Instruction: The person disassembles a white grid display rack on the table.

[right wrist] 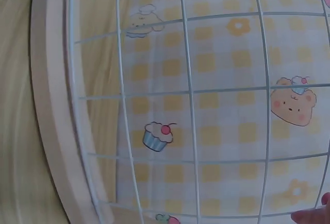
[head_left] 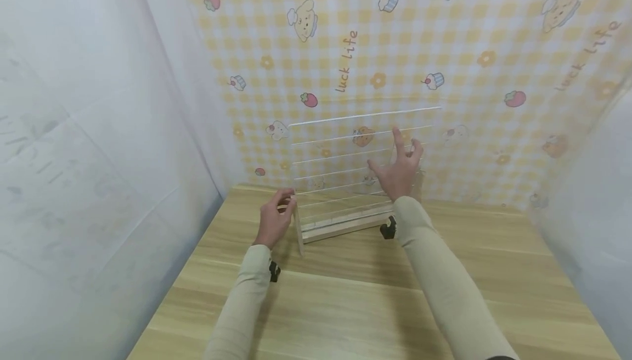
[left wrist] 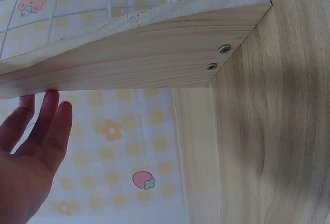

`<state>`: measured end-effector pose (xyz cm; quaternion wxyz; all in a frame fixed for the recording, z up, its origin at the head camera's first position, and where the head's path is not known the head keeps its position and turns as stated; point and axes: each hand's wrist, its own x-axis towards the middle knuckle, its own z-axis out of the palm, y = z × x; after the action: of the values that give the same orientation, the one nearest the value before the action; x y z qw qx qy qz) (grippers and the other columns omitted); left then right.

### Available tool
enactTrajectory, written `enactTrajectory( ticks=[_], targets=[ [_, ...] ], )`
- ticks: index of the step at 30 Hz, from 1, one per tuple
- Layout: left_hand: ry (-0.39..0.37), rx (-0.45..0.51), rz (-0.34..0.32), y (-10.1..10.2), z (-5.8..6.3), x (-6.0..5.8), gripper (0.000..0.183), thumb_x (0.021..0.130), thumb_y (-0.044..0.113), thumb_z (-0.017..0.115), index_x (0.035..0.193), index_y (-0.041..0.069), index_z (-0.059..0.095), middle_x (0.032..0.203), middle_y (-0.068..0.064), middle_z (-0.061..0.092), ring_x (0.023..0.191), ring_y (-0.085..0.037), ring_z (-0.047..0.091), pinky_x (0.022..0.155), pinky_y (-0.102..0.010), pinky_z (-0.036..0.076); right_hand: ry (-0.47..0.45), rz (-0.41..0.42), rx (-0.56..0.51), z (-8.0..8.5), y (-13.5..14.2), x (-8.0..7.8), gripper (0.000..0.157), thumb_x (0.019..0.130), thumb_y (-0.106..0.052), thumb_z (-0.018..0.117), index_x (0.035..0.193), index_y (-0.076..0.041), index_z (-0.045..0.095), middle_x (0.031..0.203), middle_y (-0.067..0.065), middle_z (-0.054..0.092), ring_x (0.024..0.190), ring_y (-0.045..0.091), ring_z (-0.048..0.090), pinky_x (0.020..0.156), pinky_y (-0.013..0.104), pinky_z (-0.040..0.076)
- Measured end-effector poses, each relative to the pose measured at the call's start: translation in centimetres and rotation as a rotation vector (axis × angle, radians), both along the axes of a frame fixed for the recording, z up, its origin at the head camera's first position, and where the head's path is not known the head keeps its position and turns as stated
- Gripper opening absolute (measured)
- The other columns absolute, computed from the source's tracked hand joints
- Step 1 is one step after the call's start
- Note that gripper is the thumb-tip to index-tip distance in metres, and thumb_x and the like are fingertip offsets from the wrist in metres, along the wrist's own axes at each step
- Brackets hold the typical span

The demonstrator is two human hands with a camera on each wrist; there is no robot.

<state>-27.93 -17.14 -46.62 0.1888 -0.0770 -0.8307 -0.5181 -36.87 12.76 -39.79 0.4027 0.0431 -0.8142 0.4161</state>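
A rack with a white wire grid stands upright at the back of the table, with a wooden rail along its bottom. My left hand is at the rack's left wooden side panel. In the left wrist view, its fingertips touch the panel's edge, and two screw heads show at the other end. My right hand is in front of the grid's right part, thumb and fingers spread. Only a fingertip of it shows in the right wrist view, near a wire; contact cannot be judged.
The wood-grain table spreads in front of the rack. Behind hangs a yellow checked cloth with cartoon prints. White sheeting bounds the left side, and more white sheeting the right. Black wrist mounts sit at both cuffs.
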Motion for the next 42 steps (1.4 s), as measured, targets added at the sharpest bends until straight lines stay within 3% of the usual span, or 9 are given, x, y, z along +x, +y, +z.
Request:
enactTrajectory(
  ticks=[8,13,17,26,42],
  targets=[
    [0.018,-0.007,0.020,0.3,-0.1,0.0,0.027,0.100,0.019,0.063,0.125,0.010,0.064,0.121,-0.019,0.071,0.107,-0.034,0.071,0.089,-0.048,0.062,0.046,0.058,-0.020,3.8,0.1,0.1,0.094,0.072,-0.024,0.090,0.152,-0.037,0.042,0.155,0.031,0.023,0.120,0.038,0.044,0.090,0.048,0.048],
    [0.020,-0.018,0.019,0.1,-0.1,0.0,0.028,0.101,0.022,0.061,0.126,0.010,0.063,0.122,-0.018,0.071,0.107,-0.034,0.071,0.085,-0.047,0.062,0.085,0.028,0.027,5.9,0.0,0.0,0.092,0.073,-0.029,0.089,0.152,-0.034,0.042,0.153,0.034,0.025,0.115,0.038,0.048,0.088,0.047,0.048],
    [0.023,-0.012,0.025,0.0,-0.2,-0.2,0.026,0.100,0.018,0.062,0.125,0.010,0.063,0.120,-0.018,0.072,0.106,-0.034,0.071,0.083,-0.047,0.063,0.089,0.011,0.037,7.4,0.1,0.1,0.097,0.071,-0.034,0.091,0.153,-0.035,0.040,0.152,0.033,0.028,0.126,0.041,0.044,0.093,0.048,0.050],
    [0.023,-0.015,0.018,0.1,-0.4,-0.2,0.026,0.101,0.019,0.061,0.126,0.011,0.063,0.122,-0.019,0.071,0.106,-0.035,0.071,0.082,-0.049,0.063,0.087,-0.004,0.008,9.5,0.7,0.7,0.101,0.068,-0.027,0.093,0.152,-0.038,0.040,0.152,0.029,0.028,0.138,0.037,0.036,0.097,0.046,0.048],
    [0.051,-0.018,0.031,0.4,-0.2,0.2,0.025,0.100,0.017,0.061,0.125,0.011,0.064,0.123,-0.019,0.071,0.104,-0.035,0.072,0.078,-0.041,0.064,0.106,-0.025,0.051,12.5,1.0,1.2,0.098,0.070,-0.034,0.091,0.153,-0.039,0.038,0.153,0.027,0.027,0.143,0.039,0.033,0.101,0.050,0.052]
  ],
)
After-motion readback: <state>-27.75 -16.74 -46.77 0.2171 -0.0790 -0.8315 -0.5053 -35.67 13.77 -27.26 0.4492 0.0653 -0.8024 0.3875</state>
